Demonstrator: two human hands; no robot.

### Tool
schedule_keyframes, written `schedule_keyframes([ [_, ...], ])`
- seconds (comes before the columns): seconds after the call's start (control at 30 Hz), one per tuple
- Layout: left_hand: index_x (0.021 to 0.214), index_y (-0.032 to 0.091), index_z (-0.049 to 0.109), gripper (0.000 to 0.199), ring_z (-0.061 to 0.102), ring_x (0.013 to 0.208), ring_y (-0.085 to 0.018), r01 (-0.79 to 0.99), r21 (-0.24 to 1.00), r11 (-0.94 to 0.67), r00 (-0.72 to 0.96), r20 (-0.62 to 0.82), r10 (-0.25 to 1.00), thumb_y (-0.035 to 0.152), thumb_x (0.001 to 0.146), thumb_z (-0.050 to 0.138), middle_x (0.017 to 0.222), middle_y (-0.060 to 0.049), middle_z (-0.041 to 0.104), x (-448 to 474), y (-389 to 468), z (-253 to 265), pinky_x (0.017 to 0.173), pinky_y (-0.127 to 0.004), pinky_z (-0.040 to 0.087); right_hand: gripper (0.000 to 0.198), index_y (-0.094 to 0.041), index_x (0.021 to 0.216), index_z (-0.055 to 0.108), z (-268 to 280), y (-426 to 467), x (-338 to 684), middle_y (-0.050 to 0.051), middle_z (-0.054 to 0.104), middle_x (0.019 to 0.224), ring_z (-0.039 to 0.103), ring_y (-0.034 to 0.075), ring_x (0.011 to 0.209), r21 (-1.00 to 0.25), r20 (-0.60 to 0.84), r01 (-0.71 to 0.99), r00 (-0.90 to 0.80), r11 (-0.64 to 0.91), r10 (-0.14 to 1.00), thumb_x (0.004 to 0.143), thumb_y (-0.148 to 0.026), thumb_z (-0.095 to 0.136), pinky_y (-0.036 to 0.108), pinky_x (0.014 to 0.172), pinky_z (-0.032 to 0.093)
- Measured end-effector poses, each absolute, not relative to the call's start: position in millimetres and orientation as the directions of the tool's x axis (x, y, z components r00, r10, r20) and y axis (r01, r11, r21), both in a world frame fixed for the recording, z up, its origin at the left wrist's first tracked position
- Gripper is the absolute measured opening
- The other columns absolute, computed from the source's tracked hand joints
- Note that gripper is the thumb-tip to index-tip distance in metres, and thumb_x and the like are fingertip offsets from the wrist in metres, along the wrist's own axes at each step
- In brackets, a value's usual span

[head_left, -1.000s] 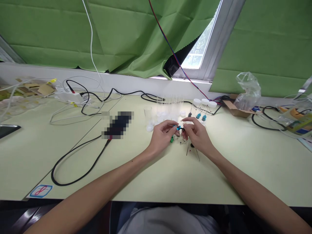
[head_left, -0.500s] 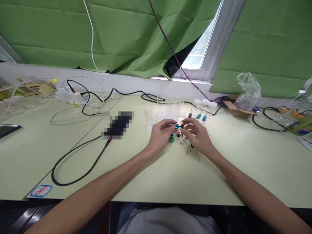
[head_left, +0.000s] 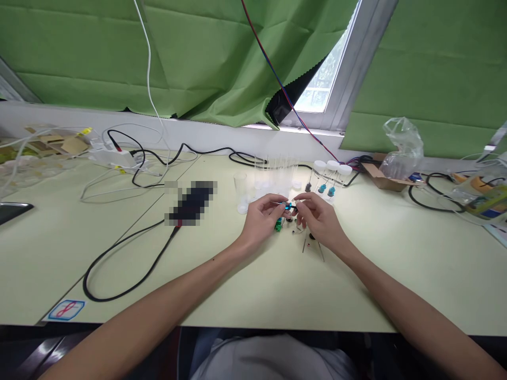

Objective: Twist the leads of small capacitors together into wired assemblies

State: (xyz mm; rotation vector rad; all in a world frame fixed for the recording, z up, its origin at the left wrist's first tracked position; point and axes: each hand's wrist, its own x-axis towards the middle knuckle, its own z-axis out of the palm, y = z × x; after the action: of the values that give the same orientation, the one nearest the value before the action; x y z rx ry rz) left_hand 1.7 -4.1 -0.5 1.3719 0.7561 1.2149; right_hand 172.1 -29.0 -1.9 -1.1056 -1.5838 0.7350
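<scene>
Between the fingertips of my left hand [head_left: 260,217] is a small blue and black part [head_left: 288,206], too small to name. My right hand [head_left: 320,216] pinches its black end, thumb and forefinger pressed together. Below my left fingers lies a green part [head_left: 278,225], partly covered by the hand. Other tiny parts and a black round piece [head_left: 312,236] lie under and beside my right hand. Two thin metal rods [head_left: 320,252] rest on the table near that wrist, their upper ends partly hidden.
Behind my hands stand clear tubes [head_left: 241,194] and white-capped tubes [head_left: 331,168] holding blue and dark pieces. A blurred-out dark device [head_left: 194,203] with a black cable [head_left: 87,274] lies left. An open cardboard box [head_left: 382,177] with a plastic bag sits at right rear.
My right thumb and forefinger have closed in on the black end of the small part. My left hand has stayed almost in place.
</scene>
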Motion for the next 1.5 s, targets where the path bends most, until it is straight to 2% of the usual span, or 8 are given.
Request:
schedule_keyframes([
  [0.1,0.093,0.018,0.069,0.018,0.07,0.074,-0.017,-0.191,0.959,-0.208,0.264,0.255,0.93,0.032,0.081,0.07,0.087,-0.005,0.07,1.2,-3.8,0.0,0.075,-0.032,0.055,0.027,-0.022,0.107,0.058,-1.0,-30.0,172.1,0.006,0.065,0.099,0.063,0.014,0.069,-0.854,0.418,0.312,-0.061,0.415,0.906,0.09,-0.043,0.062,0.029,0.057,0.051],
  [0.2,0.095,0.018,0.069,0.022,0.071,0.074,-0.018,-0.189,0.958,-0.215,0.268,0.261,0.927,0.035,0.081,0.071,0.088,-0.006,0.071,0.6,-3.7,0.5,0.076,-0.033,0.055,0.027,-0.023,0.109,0.057,-0.5,-30.6,172.2,0.006,0.064,0.106,0.063,0.014,0.073,-0.838,0.44,0.318,-0.086,0.443,0.894,0.089,-0.038,0.065,0.029,0.058,0.051],
  [0.37,0.094,0.017,0.069,0.02,0.07,0.073,-0.017,-0.189,0.957,-0.221,0.267,0.267,0.926,0.033,0.081,0.07,0.092,-0.006,0.07,1.3,-3.8,-0.1,0.074,-0.031,0.055,0.026,-0.022,0.109,0.057,-1.9,-29.5,172.5,0.005,0.063,0.098,0.063,0.014,0.069,-0.837,0.457,0.306,-0.064,0.453,0.887,0.089,-0.036,0.065,0.028,0.057,0.051],
  [0.67,0.092,0.017,0.068,0.015,0.069,0.071,-0.015,-0.164,0.953,-0.256,0.296,0.295,0.908,0.029,0.083,0.068,0.091,-0.004,0.069,1.5,-7.1,2.2,0.072,-0.03,0.054,0.024,-0.02,0.102,0.059,-0.9,-30.5,171.5,-0.002,0.061,0.062,0.054,0.011,0.049,-0.874,0.394,0.29,-0.043,0.389,0.918,0.095,-0.043,0.054,0.027,0.05,0.046],
  [0.87,0.094,0.017,0.068,0.018,0.069,0.073,-0.016,-0.178,0.95,-0.258,0.278,0.3,0.913,0.031,0.083,0.069,0.091,-0.005,0.069,0.9,-4.9,1.6,0.073,-0.03,0.053,0.025,-0.022,0.105,0.059,-0.9,-30.3,172.0,0.006,0.065,0.101,0.063,0.014,0.069,-0.841,0.444,0.323,-0.046,0.434,0.895,0.09,-0.041,0.064,0.027,0.055,0.051],
  [0.93,0.094,0.017,0.068,0.018,0.069,0.073,-0.016,-0.179,0.95,-0.256,0.277,0.299,0.913,0.031,0.083,0.069,0.09,-0.005,0.069,0.6,-4.1,0.9,0.072,-0.03,0.053,0.026,-0.023,0.107,0.058,-1.5,-30.0,172.4,0.006,0.063,0.105,0.064,0.015,0.074,-0.833,0.455,0.323,-0.066,0.45,0.888,0.088,-0.039,0.066,0.027,0.056,0.052],
  [1.33,0.091,0.017,0.068,0.019,0.068,0.071,-0.015,-0.179,0.954,-0.239,0.262,0.28,0.923,0.034,0.081,0.071,0.088,-0.004,0.068,0.9,-6.2,2.8,0.07,-0.029,0.053,0.027,-0.023,0.109,0.057,-5.3,-28.9,172.3,0.004,0.063,0.096,0.064,0.015,0.075,-0.824,0.485,0.304,-0.057,0.478,0.873,0.088,-0.036,0.067,0.028,0.058,0.053],
  [1.5,0.089,0.017,0.068,0.018,0.067,0.07,-0.014,-0.188,0.955,-0.23,0.279,0.276,0.92,0.032,0.081,0.072,0.087,-0.003,0.066,1.5,-7.3,2.5,0.068,-0.029,0.052,0.023,-0.022,0.107,0.058,-3.8,-29.8,171.2,0.001,0.064,0.079,0.063,0.015,0.064,-0.83,0.472,0.303,-0.062,0.467,0.879,0.092,-0.038,0.062,0.029,0.057,0.052],
])
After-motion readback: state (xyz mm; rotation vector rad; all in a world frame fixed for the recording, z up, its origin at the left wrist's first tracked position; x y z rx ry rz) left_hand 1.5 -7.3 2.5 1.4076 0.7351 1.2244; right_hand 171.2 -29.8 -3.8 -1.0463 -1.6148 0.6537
